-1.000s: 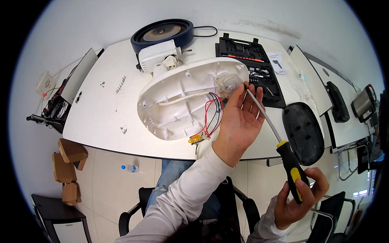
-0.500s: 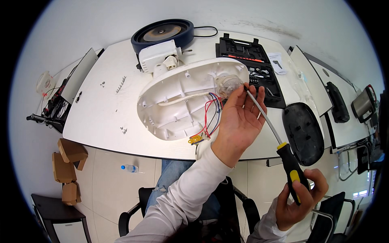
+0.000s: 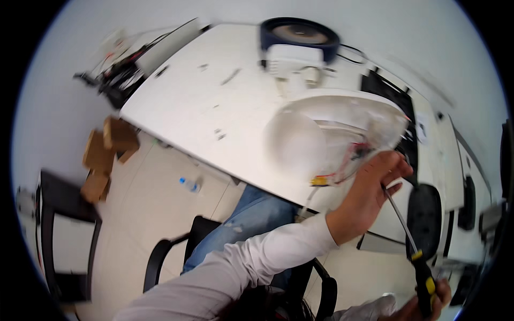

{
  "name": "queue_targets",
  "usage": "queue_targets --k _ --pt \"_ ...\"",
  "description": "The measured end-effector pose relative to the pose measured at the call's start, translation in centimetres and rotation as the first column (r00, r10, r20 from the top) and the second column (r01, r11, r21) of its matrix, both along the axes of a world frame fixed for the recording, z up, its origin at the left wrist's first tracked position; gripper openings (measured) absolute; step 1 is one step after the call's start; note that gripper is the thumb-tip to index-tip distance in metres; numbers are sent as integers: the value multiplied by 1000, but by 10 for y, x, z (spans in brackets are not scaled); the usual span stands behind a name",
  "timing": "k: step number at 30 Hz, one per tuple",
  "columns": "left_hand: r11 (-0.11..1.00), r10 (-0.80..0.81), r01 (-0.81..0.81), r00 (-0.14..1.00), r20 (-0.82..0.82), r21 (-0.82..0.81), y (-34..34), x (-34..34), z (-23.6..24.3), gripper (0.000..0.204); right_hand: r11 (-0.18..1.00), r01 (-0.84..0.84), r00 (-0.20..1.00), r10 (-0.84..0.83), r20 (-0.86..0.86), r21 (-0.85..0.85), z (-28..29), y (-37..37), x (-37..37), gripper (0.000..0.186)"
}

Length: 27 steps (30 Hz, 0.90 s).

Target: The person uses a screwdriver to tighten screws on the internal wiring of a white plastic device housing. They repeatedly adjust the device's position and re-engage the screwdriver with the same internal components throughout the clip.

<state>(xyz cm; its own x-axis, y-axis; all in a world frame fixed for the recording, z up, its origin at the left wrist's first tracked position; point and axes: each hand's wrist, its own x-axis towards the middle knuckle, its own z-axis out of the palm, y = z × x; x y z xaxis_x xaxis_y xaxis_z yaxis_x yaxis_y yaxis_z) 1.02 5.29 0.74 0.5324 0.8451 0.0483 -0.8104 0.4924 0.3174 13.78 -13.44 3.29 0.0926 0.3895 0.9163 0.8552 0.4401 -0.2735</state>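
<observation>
Your right hand (image 3: pixel 441 297) is closed around the black and yellow handle of the screwdriver (image 3: pixel 417 256), which slants up toward your left hand (image 3: pixel 366 188), off the front edge of the surface (image 3: pixel 182 91). The left hand is partly open with its fingers bent, close to the metal tip; whether it holds something small, I cannot tell, because the view is blurred. The white shell (image 3: pixel 294 142) lies on the surface just beyond this hand, with its hollow side up. I judge the screwdriver stiff and rather light; the handle should give you the surest hold, as the smooth metal shaft may slip. The shell looks like hard plastic, light for its size, so better take it by the rim. The red wires (image 3: pixel 347 162) seem soft and easily torn; please do not pull by them.
</observation>
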Motion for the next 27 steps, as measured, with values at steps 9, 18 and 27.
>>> queue_targets --k 9,18,27 --pt "639 755 -532 571 -321 556 -41 -136 -35 13 987 -162 986 161 -36 -13 4 10 -11 32" --pt "464 719 1 -585 -376 886 63 -295 -83 8 978 -195 981 196 7 -79 -2 20 -10 34" --pt "542 586 186 -783 -209 820 106 -303 -80 7 989 -70 995 79 68 -131 -3 22 -14 33"
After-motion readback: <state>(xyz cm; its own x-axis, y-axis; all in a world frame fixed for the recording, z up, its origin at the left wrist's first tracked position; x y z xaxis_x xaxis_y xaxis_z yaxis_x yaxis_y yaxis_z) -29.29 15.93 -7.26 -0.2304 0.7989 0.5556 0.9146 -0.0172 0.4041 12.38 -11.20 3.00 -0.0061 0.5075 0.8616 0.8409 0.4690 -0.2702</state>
